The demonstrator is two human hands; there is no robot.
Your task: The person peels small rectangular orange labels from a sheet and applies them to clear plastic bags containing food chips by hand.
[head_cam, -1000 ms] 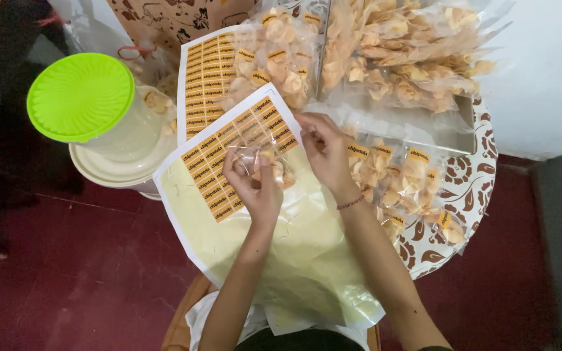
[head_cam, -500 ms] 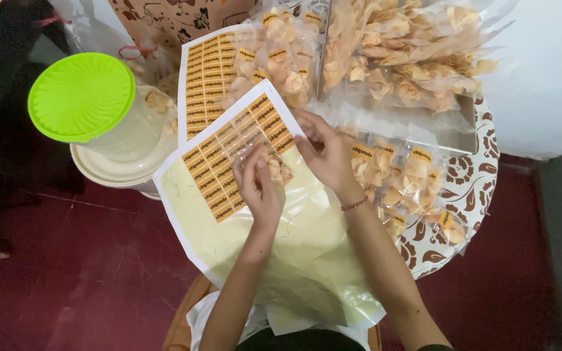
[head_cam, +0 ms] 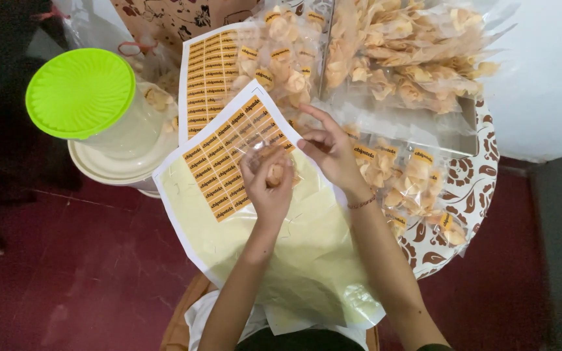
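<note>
My left hand (head_cam: 269,185) fingers pinch a light, crackly, fragile snack packet (head_cam: 274,170) by its edge; right hand (head_cam: 333,153) fingers spread above the sticker sheet (head_cam: 229,162).

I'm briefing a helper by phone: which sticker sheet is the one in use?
Start at the lime-green lid on the left. Two sticker sheets lie right of it; take the nearer sheet, tilted, under the left hand. It is mostly peeled, only its top rows still orange.
</note>
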